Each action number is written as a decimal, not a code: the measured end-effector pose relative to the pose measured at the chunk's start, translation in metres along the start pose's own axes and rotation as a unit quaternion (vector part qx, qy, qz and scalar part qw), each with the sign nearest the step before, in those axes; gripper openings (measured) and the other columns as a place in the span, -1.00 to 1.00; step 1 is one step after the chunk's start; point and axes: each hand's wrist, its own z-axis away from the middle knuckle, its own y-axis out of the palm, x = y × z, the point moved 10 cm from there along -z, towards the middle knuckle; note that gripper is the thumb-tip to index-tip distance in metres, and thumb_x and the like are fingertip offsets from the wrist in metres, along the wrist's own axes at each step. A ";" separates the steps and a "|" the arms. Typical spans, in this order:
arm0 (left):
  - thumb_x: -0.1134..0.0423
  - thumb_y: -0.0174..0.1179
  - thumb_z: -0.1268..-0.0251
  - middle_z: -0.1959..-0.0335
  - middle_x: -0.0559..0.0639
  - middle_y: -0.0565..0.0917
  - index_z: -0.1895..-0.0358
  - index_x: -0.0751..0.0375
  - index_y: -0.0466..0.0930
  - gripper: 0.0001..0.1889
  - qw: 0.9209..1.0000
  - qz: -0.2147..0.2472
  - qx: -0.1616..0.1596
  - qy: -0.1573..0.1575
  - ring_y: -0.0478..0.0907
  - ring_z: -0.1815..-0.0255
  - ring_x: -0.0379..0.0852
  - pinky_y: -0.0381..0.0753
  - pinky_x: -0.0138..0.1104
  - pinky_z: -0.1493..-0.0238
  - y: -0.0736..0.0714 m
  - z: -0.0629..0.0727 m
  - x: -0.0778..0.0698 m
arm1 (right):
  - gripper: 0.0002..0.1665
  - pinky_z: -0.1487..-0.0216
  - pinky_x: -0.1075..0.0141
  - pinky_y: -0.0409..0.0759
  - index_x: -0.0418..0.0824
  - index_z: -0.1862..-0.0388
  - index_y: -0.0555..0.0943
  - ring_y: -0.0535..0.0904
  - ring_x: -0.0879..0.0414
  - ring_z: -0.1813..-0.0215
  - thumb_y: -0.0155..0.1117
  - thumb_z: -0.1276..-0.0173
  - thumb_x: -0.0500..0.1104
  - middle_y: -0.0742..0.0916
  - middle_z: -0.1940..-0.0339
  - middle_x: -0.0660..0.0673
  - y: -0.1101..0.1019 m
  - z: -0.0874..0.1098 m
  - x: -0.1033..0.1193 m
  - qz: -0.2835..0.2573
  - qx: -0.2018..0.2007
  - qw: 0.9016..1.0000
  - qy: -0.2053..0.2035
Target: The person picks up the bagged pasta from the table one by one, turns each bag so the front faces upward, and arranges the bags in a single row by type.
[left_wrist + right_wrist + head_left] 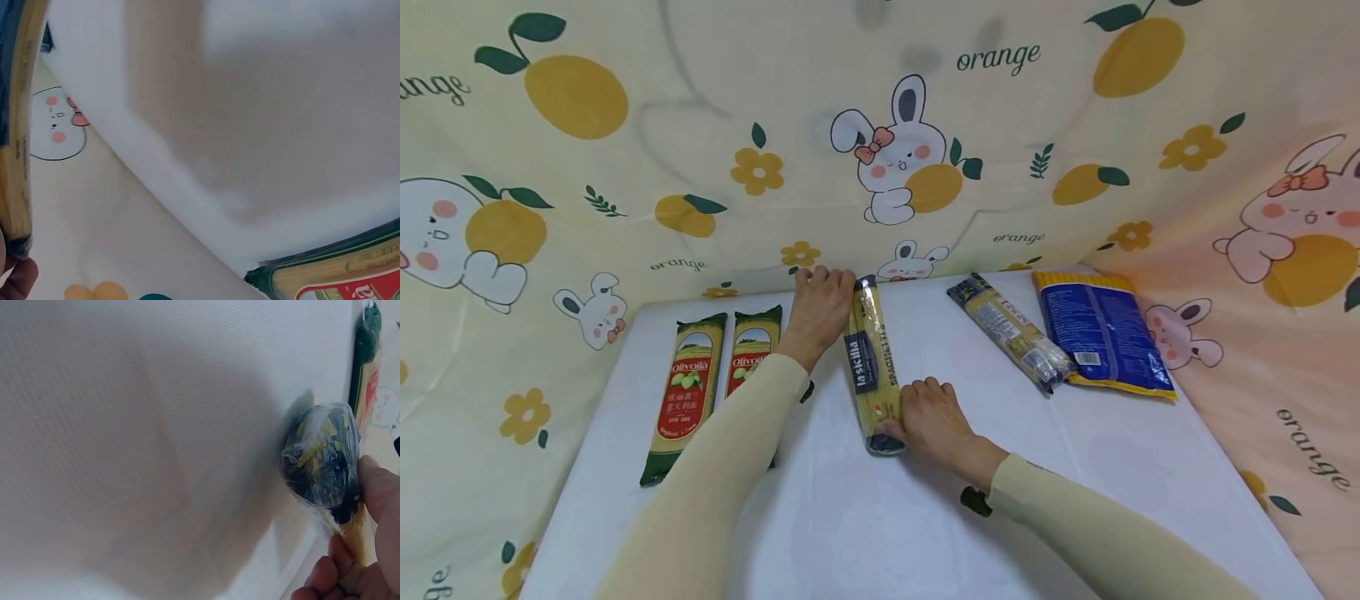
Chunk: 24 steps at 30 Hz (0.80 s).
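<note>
A clear-wrapped pack of la sicilia spaghetti (872,367) stretches lengthwise between both hands in the middle of the table. My left hand (820,308) pinches its far end from the left; fingertips (24,278) show at that end in the left wrist view. With the thumb over the near end, my right hand (936,421) grips the pack from the right. The crinkled, dark-blue near end (322,456) faces the right wrist camera. Left of the pack lie two green-ended Olivoilà pasta packs (688,392), the second partly hidden behind my left forearm.
On the right, a second clear-wrapped spaghetti pack (1011,333) lies slanted, its near end against a blue and yellow bag (1105,333). Behind the white table (865,525) hangs a cloth (790,108) printed with rabbits and oranges, which also runs along both sides.
</note>
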 end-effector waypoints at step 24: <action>0.25 -0.01 -0.69 -0.06 0.12 0.69 -0.19 0.25 0.53 -0.76 0.998 -0.028 0.051 0.006 0.58 -0.19 0.14 0.48 0.15 -0.33 0.046 0.007 -0.010 | -0.33 0.25 0.11 0.39 -0.21 0.37 0.53 0.44 -0.03 0.32 0.35 -0.40 0.39 0.59 0.46 -0.09 0.006 0.005 0.005 0.010 0.042 0.999 0.009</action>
